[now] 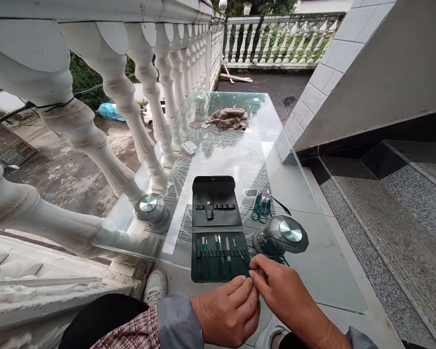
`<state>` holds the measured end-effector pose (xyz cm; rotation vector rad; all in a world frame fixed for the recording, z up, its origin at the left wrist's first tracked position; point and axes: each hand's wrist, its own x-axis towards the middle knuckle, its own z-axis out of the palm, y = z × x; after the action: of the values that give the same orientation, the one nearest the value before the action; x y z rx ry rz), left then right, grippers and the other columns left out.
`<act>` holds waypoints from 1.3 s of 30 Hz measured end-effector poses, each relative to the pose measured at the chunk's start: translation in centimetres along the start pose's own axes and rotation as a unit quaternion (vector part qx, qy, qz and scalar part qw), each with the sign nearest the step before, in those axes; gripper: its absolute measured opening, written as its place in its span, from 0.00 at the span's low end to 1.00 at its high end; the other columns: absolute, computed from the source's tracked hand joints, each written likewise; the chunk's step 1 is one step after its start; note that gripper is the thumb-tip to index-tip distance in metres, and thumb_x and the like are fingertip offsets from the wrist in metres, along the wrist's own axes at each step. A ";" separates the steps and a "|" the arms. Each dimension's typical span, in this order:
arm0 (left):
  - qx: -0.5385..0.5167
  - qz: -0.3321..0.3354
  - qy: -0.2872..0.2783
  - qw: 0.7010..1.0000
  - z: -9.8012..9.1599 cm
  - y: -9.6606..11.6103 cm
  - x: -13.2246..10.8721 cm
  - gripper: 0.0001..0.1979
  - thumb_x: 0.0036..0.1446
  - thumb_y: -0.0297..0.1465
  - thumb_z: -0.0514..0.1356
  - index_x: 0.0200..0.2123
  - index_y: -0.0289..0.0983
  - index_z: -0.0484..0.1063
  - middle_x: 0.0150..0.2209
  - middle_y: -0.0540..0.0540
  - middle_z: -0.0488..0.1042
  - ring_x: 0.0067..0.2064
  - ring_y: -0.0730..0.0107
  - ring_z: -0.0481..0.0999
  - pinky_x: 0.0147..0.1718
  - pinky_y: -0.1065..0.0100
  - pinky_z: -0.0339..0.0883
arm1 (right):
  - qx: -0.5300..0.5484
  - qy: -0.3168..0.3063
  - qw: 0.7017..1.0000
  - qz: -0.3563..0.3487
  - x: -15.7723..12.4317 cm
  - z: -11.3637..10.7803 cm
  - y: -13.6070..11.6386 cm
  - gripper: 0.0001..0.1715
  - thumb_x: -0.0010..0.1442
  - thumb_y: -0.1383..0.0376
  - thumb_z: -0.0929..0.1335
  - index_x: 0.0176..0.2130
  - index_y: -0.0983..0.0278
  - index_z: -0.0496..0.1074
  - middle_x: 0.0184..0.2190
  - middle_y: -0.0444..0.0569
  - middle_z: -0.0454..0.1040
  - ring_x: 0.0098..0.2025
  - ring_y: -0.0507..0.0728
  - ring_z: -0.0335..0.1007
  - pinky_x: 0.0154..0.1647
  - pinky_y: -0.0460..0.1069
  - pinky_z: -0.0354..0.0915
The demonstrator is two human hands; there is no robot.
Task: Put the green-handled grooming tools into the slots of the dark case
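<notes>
An unfolded black manicure case [218, 220] lies on the glass table in front of me. Several slim metal tools [220, 249] stand in the loops of its near half; the loops of the far half hold nothing. At the case's near right corner, my right hand [283, 286] pinches a thin manicure tool [244, 261], mostly hidden by the fingers. My left hand [230, 310] is closed, its fingertips against the right ones; what it holds is hidden. To the right of the case lie green-handled nail clippers [265, 206], small scissors [259, 213] and a curved tool [281, 204].
Round metal-topped supports [289, 230] show through the glass table [334, 271]. A crumpled brown cloth [228, 118] and a small card [189, 147] lie farther back. A white balustrade [119, 92] runs along the left, stone steps [378, 208] rise at the right.
</notes>
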<state>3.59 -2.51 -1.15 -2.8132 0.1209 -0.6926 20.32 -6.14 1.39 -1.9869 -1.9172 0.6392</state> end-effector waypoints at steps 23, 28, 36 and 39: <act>-0.010 -0.037 0.050 0.998 -1.2 -0.6 -0.8 0.13 0.59 0.26 0.50 0.40 0.28 0.72 0.38 0.39 0.75 0.45 0.58 0.74 0.46 0.58 0.70 | 0.047 0.062 0.995 -0.062 -0.4 1.6 0.0 0.04 0.58 0.67 0.62 0.33 0.61 0.65 0.29 0.46 0.69 0.29 0.53 0.66 0.31 0.48 0.60; 0.022 -0.067 0.003 0.998 -1.4 -0.7 -1.6 0.11 0.60 0.27 0.52 0.41 0.28 0.71 0.39 0.38 0.74 0.42 0.61 0.75 0.42 0.60 0.71 | 0.099 -0.047 0.990 -0.090 -0.5 -0.3 0.6 0.07 0.54 0.70 0.64 0.35 0.60 0.66 0.32 0.44 0.67 0.29 0.51 0.63 0.30 0.46 0.61; 0.035 -0.082 0.017 0.996 -0.9 -0.5 -1.5 0.11 0.60 0.26 0.50 0.40 0.29 0.71 0.38 0.38 0.74 0.39 0.64 0.75 0.40 0.63 0.71 | 0.090 -0.021 0.986 -0.136 0.1 0.6 1.2 0.14 0.50 0.76 0.63 0.35 0.60 0.67 0.32 0.45 0.69 0.35 0.53 0.66 0.35 0.47 0.61; 0.030 -0.088 0.019 0.995 -0.9 -0.6 -1.5 0.11 0.60 0.25 0.49 0.40 0.28 0.70 0.37 0.39 0.74 0.39 0.65 0.75 0.41 0.63 0.71 | 0.077 -0.008 0.987 -0.138 0.3 0.8 1.2 0.12 0.50 0.76 0.64 0.33 0.61 0.65 0.30 0.44 0.68 0.33 0.52 0.65 0.33 0.46 0.60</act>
<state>1.83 -1.93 -0.94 -2.7760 -0.1402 -0.7755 20.98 -5.99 0.04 -1.5918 -2.0354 0.7039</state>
